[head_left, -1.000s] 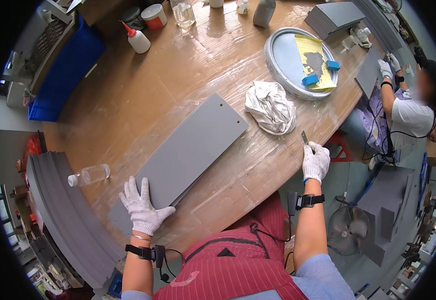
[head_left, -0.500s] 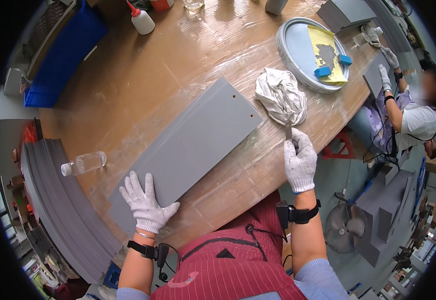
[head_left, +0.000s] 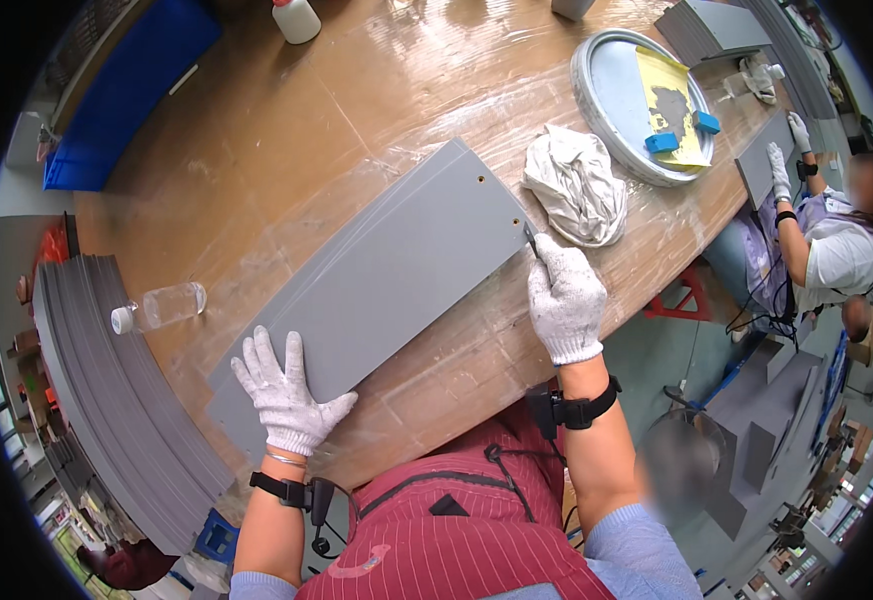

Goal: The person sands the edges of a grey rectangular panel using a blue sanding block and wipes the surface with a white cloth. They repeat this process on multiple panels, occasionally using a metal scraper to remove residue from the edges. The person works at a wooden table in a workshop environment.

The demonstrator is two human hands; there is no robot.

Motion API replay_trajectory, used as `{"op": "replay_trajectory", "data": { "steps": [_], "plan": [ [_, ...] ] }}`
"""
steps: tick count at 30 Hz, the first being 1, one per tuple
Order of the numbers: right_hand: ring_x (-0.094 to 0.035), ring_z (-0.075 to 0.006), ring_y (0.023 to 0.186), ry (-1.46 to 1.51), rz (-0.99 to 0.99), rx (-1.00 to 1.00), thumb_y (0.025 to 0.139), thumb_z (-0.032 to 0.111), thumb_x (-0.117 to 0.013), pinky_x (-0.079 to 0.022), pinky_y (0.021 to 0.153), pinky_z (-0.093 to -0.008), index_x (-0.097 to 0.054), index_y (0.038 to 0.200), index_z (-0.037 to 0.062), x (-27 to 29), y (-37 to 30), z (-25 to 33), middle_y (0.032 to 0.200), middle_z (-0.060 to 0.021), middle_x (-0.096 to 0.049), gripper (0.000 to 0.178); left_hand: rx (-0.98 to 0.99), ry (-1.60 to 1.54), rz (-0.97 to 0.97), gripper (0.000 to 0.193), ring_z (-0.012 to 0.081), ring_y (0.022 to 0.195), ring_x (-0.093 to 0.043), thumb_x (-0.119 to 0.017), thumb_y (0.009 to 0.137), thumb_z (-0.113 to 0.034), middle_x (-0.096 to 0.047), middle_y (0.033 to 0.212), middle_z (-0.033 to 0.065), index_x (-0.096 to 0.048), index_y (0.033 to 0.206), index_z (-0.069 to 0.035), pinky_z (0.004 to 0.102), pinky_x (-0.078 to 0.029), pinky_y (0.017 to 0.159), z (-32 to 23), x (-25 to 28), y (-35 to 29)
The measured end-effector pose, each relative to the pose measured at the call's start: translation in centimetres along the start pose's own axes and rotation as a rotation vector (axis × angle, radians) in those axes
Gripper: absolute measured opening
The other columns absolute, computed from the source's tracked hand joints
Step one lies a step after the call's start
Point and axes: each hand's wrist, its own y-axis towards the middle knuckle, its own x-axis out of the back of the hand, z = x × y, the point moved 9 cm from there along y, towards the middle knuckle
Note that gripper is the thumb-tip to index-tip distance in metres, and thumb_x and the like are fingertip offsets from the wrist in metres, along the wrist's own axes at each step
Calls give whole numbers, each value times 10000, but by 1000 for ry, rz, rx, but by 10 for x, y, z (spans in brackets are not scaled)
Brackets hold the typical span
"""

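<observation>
A long grey panel (head_left: pixel 397 275) with two small holes at its far right end lies slantwise on the table in front of me. My left hand (head_left: pixel 285 392), in a white glove, rests on the panel's near left end with its fingers spread. In my gloved right hand (head_left: pixel 569 300) is a thin, narrow metal blade (head_left: pixel 530 236), pinched between thumb and fingers; its handle is hidden in the glove. The blade's tip is at the panel's right end edge, near one hole. A crumpled white cloth (head_left: pixel 575 190) lies just beyond that hand.
Past the cloth stands a round lid (head_left: pixel 585 95) carrying yellow sandpaper (head_left: pixel 657 70) and two blue blocks (head_left: pixel 663 142). A clear bottle (head_left: pixel 172 305) lies left of the panel, beside stacked grey panels (head_left: pixel 107 400). At the right, a co-worker (head_left: pixel 837 240) handles another panel.
My right hand has moved left with the blade, from beside the cloth to the panel's right end. My left hand stays spread on the panel. The view has shifted slightly.
</observation>
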Motion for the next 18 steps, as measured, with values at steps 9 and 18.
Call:
{"op": "replay_trajectory", "data": {
  "steps": [9, 18],
  "plan": [
    [-668, -311, 740, 37, 6, 58, 861, 86, -735, -552, 663, -418, -721, 1214, 107, -10, -7, 8, 853, -113, -650, 353, 19, -4, 19, 1266, 525, 1549, -227, -863, 595, -599, -234, 1674, 330, -301, 1655, -195, 708, -82, 1238, 1, 1, 1],
    [-690, -322, 787, -83, -189, 1, 881, 102, -719, -566, 708, -437, -743, 1185, 78, -8, 20, -22, 880, -124, -672, 307, 19, -16, 8, 1264, 526, 1543, -242, -869, 587, -594, -243, 1672, 330, -313, 1652, -200, 706, -95, 1237, 0, 3, 1]
  ]
}}
